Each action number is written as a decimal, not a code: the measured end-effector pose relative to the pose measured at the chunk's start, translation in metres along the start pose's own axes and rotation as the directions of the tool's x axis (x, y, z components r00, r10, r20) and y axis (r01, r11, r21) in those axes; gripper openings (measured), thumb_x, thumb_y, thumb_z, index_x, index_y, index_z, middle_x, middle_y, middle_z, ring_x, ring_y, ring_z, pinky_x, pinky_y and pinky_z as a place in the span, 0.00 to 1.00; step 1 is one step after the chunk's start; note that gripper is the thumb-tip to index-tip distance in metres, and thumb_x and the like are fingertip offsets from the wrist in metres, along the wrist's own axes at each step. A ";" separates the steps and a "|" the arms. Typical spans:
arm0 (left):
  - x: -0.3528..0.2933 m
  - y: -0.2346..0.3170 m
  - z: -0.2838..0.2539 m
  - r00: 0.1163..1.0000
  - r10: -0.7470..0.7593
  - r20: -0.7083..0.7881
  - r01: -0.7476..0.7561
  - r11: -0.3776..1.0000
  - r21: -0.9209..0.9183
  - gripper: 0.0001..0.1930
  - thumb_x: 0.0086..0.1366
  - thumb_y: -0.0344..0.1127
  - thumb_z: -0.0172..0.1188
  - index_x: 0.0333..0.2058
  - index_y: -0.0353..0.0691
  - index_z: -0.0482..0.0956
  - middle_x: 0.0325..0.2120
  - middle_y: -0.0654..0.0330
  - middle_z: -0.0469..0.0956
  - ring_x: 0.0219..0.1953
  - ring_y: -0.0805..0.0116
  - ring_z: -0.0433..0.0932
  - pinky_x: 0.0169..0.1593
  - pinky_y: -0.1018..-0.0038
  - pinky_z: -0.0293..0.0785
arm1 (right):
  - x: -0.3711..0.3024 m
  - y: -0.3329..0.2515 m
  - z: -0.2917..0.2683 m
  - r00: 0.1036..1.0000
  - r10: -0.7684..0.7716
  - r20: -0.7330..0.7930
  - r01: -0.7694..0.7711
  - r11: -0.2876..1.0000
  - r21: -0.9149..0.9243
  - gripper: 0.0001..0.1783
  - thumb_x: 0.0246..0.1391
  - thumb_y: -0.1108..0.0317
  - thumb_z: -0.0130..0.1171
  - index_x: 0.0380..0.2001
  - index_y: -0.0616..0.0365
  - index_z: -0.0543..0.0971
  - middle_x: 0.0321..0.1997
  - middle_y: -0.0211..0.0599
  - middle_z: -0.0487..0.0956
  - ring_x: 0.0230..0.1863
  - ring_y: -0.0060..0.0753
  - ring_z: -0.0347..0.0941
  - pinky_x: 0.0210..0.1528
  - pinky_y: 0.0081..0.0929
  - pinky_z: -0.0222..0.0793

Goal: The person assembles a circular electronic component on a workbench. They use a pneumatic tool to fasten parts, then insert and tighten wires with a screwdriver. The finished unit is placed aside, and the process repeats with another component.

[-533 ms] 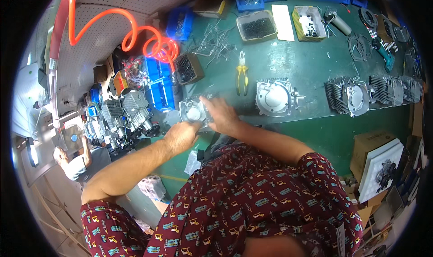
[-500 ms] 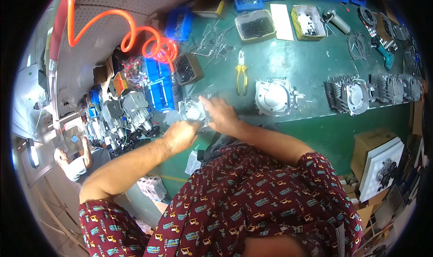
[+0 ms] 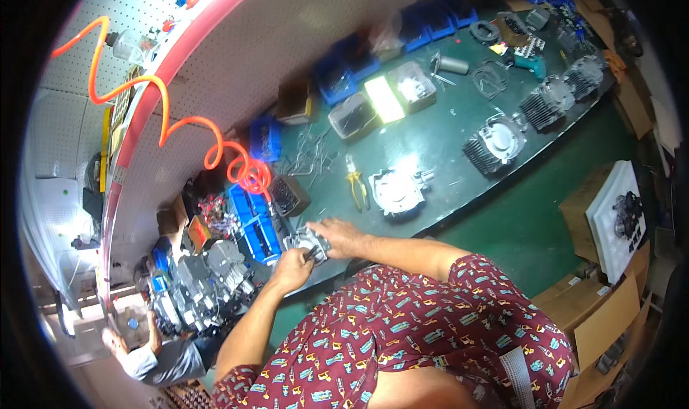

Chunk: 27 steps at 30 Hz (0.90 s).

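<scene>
A small silver finned metal housing (image 3: 310,240) sits at the near edge of the green bench, between my hands. My right hand (image 3: 340,237) grips its right side, fingers curled over the top. Closed in a fist at its near left side is my left hand (image 3: 292,269); a short dark piece shows by its fingers, too small to name. Yellow-handled pliers (image 3: 357,188) lie just beyond my right hand. To the right of them is a larger round-faced silver housing (image 3: 397,192).
More finned housings (image 3: 495,145) line the bench's right. Blue bins (image 3: 255,226), a small box (image 3: 289,195) and bent wires (image 3: 310,154) lie beyond my hands. An orange coiled hose (image 3: 247,172) hangs at left, near grouped motor units (image 3: 208,280). A co-worker (image 3: 159,359) is at lower left.
The view has tilted and shifted, so the bench now slants up to the right. Both hands stay at the small housing; my right index finger, stretched out before, is now more curled over it.
</scene>
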<state>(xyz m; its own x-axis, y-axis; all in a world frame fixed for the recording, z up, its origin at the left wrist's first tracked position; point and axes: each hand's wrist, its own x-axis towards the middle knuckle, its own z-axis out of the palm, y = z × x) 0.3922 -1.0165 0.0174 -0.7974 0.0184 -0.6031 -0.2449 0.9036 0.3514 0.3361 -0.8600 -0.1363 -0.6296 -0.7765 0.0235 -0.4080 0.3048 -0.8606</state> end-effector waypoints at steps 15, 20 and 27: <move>0.106 0.000 -0.063 0.772 0.353 -0.530 -0.411 0.911 0.007 0.17 0.63 0.25 0.55 0.50 0.30 0.80 0.36 0.43 0.83 0.38 0.48 0.83 0.47 0.62 0.77 | -0.024 -0.027 -0.036 0.999 0.040 -0.028 -0.044 0.985 -0.168 0.58 0.38 0.62 0.75 0.72 0.53 0.55 0.61 0.54 0.71 0.62 0.60 0.69 0.61 0.49 0.70; 0.150 0.013 -0.083 0.701 0.432 -0.568 -0.337 0.902 0.270 0.26 0.59 0.25 0.62 0.58 0.29 0.74 0.54 0.40 0.77 0.57 0.41 0.75 0.63 0.56 0.68 | -0.086 -0.016 -0.095 0.893 0.003 -0.450 -0.048 0.995 -0.088 0.31 0.49 0.62 0.69 0.56 0.62 0.75 0.48 0.50 0.79 0.48 0.49 0.78 0.50 0.43 0.76; 0.167 0.114 -0.061 0.653 0.541 -0.530 -0.685 0.721 -0.107 0.19 0.61 0.24 0.61 0.51 0.25 0.78 0.43 0.43 0.83 0.45 0.57 0.82 0.53 0.66 0.76 | -0.318 0.047 -0.114 0.202 0.647 -0.735 -0.469 0.723 0.508 0.18 0.53 0.67 0.65 0.46 0.66 0.82 0.41 0.46 0.86 0.42 0.34 0.84 0.46 0.32 0.80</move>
<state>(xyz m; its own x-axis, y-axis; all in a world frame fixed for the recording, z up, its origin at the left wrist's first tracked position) 0.1972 -0.9365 0.0007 -0.9453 0.2747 0.1758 0.3105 0.5928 0.7431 0.4418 -0.5361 -0.1262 -0.8770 0.4460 -0.1786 0.3363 0.3043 -0.8913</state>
